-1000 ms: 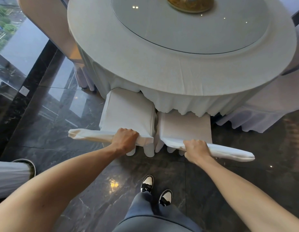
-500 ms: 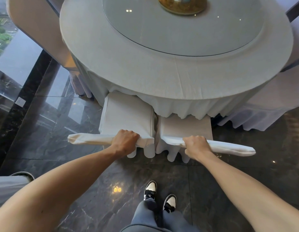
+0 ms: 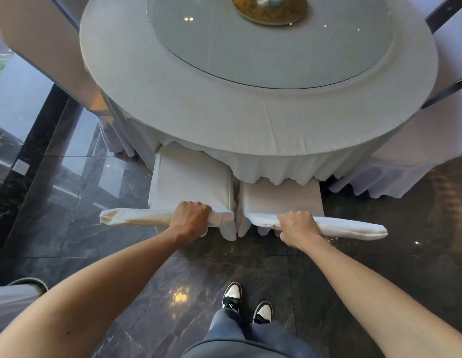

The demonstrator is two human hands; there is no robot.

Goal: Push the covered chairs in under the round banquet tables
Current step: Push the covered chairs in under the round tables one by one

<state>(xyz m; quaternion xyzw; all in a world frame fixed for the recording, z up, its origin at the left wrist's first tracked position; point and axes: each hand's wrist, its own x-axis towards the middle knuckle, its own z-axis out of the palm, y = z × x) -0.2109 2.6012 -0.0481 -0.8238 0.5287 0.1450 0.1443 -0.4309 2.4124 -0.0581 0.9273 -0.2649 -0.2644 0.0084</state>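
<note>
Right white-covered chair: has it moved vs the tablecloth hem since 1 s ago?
Yes. The right white-covered chair has slid further under the round white-clothed table; less seat shows below the hem. The right hand grips its back.

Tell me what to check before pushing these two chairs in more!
1. Left hand grips the left chair top: ok.
2. Right hand grips the right chair top: ok.
3. Both seats already partly under the tablecloth: ok.
4. Chairs not bumping each other: cannot tell, they sit very close.
5. Table legs clear underneath: cannot tell, cloth hides them.
6. Shoes back from the chairs: ok.
</note>
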